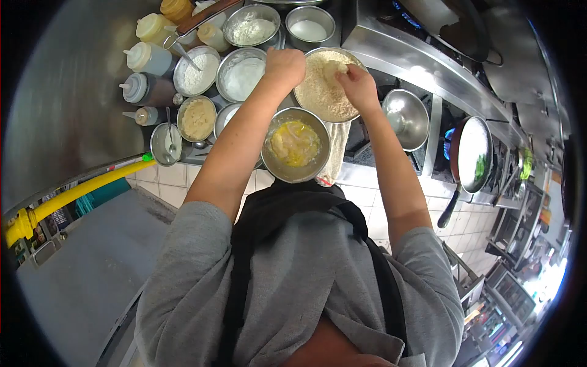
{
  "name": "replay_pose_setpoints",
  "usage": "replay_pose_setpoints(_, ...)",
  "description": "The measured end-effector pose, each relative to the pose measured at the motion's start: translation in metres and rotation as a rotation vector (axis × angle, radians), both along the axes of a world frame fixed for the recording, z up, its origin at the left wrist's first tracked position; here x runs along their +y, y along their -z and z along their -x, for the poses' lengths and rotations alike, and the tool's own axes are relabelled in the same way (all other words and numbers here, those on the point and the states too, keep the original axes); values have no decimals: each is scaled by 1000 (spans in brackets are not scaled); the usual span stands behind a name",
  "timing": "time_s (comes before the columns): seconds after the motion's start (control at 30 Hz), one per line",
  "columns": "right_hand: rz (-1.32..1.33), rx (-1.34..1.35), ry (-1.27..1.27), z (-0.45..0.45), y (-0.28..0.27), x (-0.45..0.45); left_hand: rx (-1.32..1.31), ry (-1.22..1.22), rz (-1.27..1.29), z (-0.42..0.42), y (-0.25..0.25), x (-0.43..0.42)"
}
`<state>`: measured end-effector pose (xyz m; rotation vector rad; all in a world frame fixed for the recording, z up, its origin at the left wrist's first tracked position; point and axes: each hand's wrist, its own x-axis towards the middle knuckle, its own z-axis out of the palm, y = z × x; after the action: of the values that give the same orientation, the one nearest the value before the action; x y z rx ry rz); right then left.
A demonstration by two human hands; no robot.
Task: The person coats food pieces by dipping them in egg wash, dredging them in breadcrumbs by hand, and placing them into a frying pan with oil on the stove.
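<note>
My right hand (359, 88) is over the right side of a wide metal bowl of pale crumbs (319, 92), its fingers closed on a pale, crumb-coated piece (334, 70). Above that bowl's left rim is my left hand (286, 66), fingers curled in; whether they hold anything is hidden. Nearer my body stands a metal bowl (273, 164) with yellow egg mixture and pale pieces in it. A bowl of white powder (243, 76) lies just left of my left hand.
Squeeze bottles (147, 58) and several powder bowls (197, 68) stand at the left. An empty metal bowl (406, 119) rests on the stove at the right, beside a pan (474, 153) near a blue flame. A light cloth (337, 153) hangs beneath the crumb bowl.
</note>
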<state>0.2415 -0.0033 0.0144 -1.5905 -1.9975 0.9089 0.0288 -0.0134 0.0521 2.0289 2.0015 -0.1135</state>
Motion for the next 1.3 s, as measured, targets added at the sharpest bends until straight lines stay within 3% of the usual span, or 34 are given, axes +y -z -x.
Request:
replay_pose_setpoints(0.07,371,460,90,-9,5,5,14,18,-27,-2,-11,-2)
replay_pose_setpoints(0.1,365,461,96,-10,-1,3,27,31,-50,-3,-18,-4)
replay_pose_setpoints(0.17,577,830,235,-12,-24,-7,14,25,-170,-2,-33,-10)
replay_pose_setpoints(0.3,583,913,268,-39,-48,-16,-45,20,-466,9,-54,-24)
replay_pose_setpoints(0.43,358,758,338,-101,-82,-32,-186,30,-564,23,-81,-60)
replay_pose_setpoints(0.53,317,581,403,-161,-59,-29,-234,13,-580,33,-89,-89)
replay_pose_setpoints(0.6,37,29,336,-181,-36,-30,-240,-59,-513,34,-97,-106)
replay_pose_setpoints(0.63,43,34,330,-179,-31,-32,-233,-65,-509,35,-98,-111)
replay_pose_setpoints(0.7,-65,-686,296,-166,-25,-42,-227,-66,-522,38,-99,-124)
replay_pose_setpoints(0.73,-8,-755,228,-155,-24,-46,-212,-75,-503,39,-99,-132)
replay_pose_setpoints(0.83,-66,-657,86,-146,-14,-54,-260,-12,-565,35,-93,-145)
replay_pose_setpoints(0.97,-148,-468,214,-134,-42,-51,-214,315,-365,16,-32,-159)
replay_pose_setpoints(1.1,-116,-253,161,-99,-70,-47,-176,389,-260,-17,0,-164)
replay_pose_setpoints(1.3,-258,-331,-104,-21,-30,-17,-177,427,-252,-33,21,-159)
